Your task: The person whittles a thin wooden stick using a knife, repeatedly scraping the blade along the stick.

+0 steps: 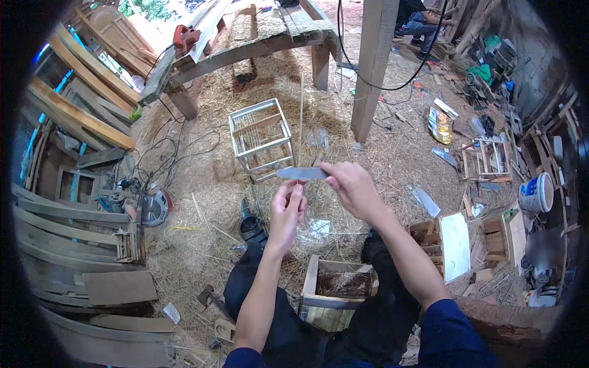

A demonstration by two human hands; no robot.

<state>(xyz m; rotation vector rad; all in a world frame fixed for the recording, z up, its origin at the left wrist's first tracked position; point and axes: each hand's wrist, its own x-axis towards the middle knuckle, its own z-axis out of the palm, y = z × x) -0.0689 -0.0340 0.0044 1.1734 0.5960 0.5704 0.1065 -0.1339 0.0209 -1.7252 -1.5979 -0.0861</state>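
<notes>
My right hand (353,186) is closed round the handle end of a knife (303,173), whose grey blade points left and lies nearly level. Just beneath the blade, my left hand (286,207) is raised with thumb and fingers pinched together. A small reddish-brown tip shows at those fingertips, too small to name, close to the blade's edge; whether they touch I cannot tell. Between my knees stands a small wooden box frame (339,300). Beyond my hands, a pale slatted wooden frame (261,134) rests on the straw-strewn ground.
A wooden workbench (245,60) with a red power tool (185,38) stands ahead, beside a wooden post (372,73) and hanging black cable. Circular saw (156,208) and stacked boards (67,211) lie left. At right are a white bucket (536,192) and handsaw (445,157). A person (418,24) sits far back.
</notes>
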